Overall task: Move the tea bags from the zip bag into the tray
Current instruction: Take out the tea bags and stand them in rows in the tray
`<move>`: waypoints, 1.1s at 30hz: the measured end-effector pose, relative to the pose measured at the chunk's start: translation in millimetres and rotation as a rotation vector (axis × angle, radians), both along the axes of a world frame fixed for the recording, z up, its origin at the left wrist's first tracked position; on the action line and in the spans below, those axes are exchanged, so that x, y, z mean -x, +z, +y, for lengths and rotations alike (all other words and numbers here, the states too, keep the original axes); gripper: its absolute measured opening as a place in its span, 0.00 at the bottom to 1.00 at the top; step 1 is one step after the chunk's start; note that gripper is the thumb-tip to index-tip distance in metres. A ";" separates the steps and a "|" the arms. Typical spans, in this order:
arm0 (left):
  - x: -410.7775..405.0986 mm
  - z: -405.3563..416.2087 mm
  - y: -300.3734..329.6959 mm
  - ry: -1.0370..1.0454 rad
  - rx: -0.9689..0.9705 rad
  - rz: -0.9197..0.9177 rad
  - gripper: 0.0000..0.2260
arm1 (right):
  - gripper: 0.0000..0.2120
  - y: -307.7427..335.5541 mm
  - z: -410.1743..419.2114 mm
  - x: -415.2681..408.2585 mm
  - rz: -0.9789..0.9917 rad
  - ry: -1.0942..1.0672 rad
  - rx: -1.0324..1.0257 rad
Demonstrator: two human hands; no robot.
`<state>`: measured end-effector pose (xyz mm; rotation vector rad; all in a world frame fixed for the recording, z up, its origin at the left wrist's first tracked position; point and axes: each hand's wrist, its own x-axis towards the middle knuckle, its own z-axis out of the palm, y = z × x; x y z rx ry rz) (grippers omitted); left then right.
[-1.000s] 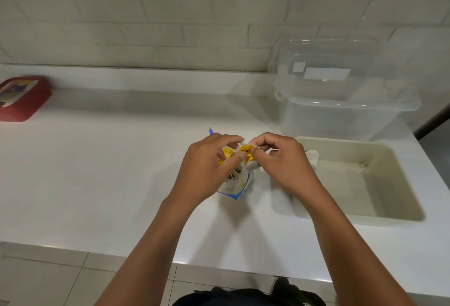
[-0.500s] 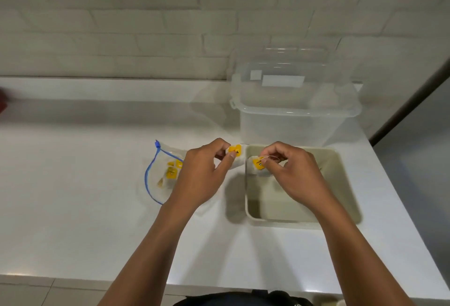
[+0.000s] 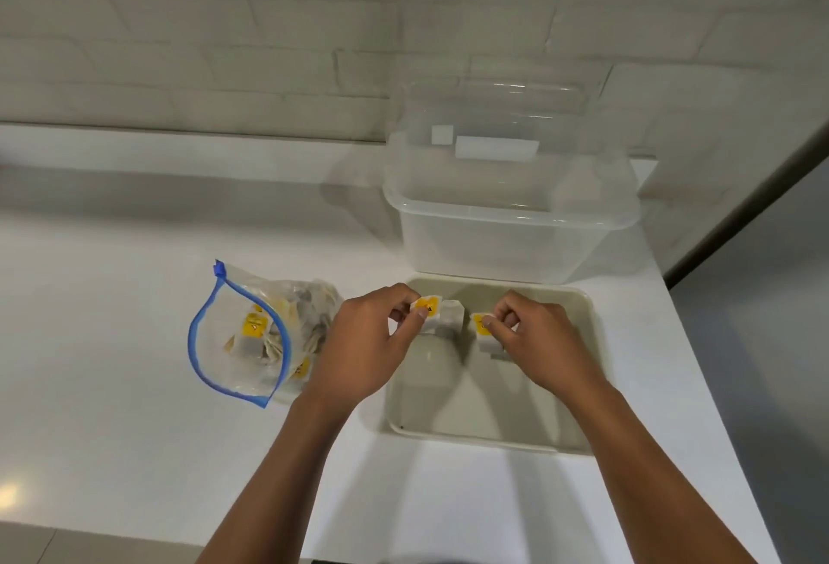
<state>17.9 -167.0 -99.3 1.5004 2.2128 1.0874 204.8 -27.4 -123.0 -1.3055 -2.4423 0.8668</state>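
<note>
Two tea bags are held over the tray's (image 3: 583, 384) far end: left hand (image 3: 363, 352) pinches one tea bag (image 3: 442, 317) by its yellow tag, right hand (image 3: 543, 348) pinches the other tea bag (image 3: 484, 332) likewise, fingers curled. Both bags hang w/ long axis roughly vertical. Zip bag (image 3: 242, 339), mouth open toward the counter's (image 3: 112, 384) near edge, lies left of tray w/ more tea bags inside. Clear tub (image 3: 507, 227) sits behind tray; can't tell any contents.

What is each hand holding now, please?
Left hand: pinches a tea bag over the tray.
Right hand: pinches another tea bag.
</note>
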 end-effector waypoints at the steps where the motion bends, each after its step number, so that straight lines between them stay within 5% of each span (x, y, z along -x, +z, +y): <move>1: 0.4 0.0 -3.0 0.003 0.010 0.003 0.06 | 0.09 -4.2 2.0 1.8 -0.013 -0.002 0.021; 8: 1.8 2.4 -9.3 0.035 0.025 -0.017 0.05 | 0.07 -29.6 13.8 16.3 0.050 -0.070 0.264; 33: 1.5 3.6 -9.2 0.013 0.004 0.012 0.04 | 0.10 -32.2 15.8 24.2 -0.257 -0.185 0.008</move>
